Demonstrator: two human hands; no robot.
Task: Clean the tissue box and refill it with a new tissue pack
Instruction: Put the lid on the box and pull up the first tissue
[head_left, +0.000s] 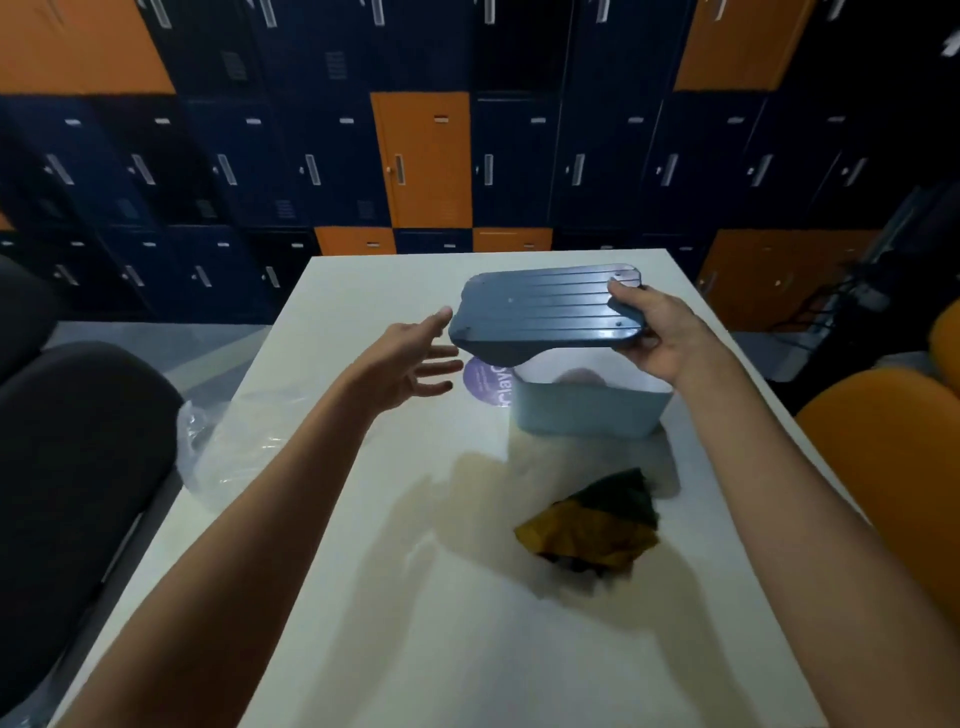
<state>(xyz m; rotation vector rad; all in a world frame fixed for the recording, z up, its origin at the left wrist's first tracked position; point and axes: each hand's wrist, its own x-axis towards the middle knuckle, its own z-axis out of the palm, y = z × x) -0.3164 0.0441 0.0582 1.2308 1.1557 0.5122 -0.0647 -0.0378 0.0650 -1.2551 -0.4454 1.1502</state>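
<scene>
Lid in right hand grip, above tissue box

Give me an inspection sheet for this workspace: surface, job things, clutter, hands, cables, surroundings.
Surface: glossy white table, no spills seen.
Job's things: dark blue ribbed plastic lid held above the open light blue plastic tissue box, white contents inside; crumpled yellow-green cloth in front of it.
Clutter: clear plastic bag at the table's left edge; purple round label behind the box, partly hidden.
Hands: right hand grips the lid's right end; left hand open beside its left end.
Cables: dark cables far right, blurred.
Surroundings: navy and orange lockers; black chair left, orange chair right.
</scene>
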